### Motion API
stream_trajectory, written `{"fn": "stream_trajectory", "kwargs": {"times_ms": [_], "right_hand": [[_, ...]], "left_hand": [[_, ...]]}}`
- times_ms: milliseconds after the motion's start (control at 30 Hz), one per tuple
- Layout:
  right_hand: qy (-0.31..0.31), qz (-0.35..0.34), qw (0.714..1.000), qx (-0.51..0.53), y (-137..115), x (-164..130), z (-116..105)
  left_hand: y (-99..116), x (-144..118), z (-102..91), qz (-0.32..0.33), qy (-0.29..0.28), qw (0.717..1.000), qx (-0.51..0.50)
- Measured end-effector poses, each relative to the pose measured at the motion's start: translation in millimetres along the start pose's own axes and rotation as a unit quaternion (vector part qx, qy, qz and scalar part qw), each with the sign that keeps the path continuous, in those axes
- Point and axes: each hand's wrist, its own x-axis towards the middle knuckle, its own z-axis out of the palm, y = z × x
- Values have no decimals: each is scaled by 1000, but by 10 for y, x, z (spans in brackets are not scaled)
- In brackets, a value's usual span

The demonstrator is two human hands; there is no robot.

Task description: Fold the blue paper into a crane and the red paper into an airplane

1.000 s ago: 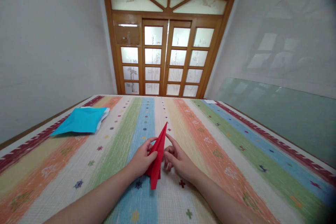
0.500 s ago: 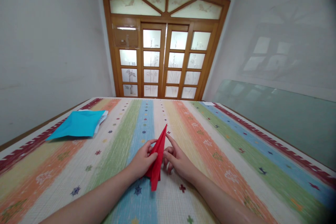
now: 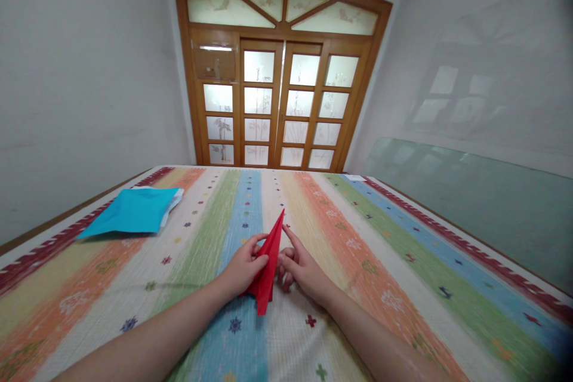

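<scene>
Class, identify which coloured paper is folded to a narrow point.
The red paper, held in the left hand; the blue paper lies spread out farther left.

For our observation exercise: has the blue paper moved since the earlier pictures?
No: the blue paper shows no clear shift against the orange stripe beneath it.

Red folded paper (image 3: 270, 265) gripped from left by left hand (image 3: 244, 265), narrow tip (image 3: 282, 215) pointed far. Right hand (image 3: 304, 268) held just to right, index finger (image 3: 292, 238) extended toward paper's edge. Blue paper (image 3: 129, 210) laid over white sheets (image 3: 175, 203), far left on striped surface (image 3: 403, 286). Wood-framed glass doors (image 3: 277, 113) seen beyond.
</scene>
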Motion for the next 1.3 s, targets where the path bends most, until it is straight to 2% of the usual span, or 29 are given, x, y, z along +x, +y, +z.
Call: {"fn": "stream_trajectory", "kwargs": {"times_ms": [133, 367, 467, 567, 767, 967, 1133, 1300], "right_hand": [[2, 2, 1000, -1, 14, -22, -2], [-3, -9, 1000, -10, 51, -40, -7], [-10, -6, 1000, -20, 49, -34, -30], [-16, 17, 999, -24, 15, -2, -41], [18, 97, 994, -39, -24, 126, -3], [15, 97, 994, -40, 27, 154, -17], [46, 71, 995, 61, 45, 123, -91], [49, 86, 985, 142, 40, 104, -178]], "left_hand": [[7, -15, 7, 1, 1, 1000, -15], [-6, -41, 23, 10, 56, 996, 67], [-24, -21, 28, 2, 61, 995, 75], [-57, 34, 25, -17, 58, 994, 86], [-145, 129, 23, -37, 72, 992, 101], [-151, 86, 34, -19, 34, 999, 6], [-65, 47, -26, -40, 26, 997, -55], [64, -2, -171, -86, 5, 987, -139]]}}
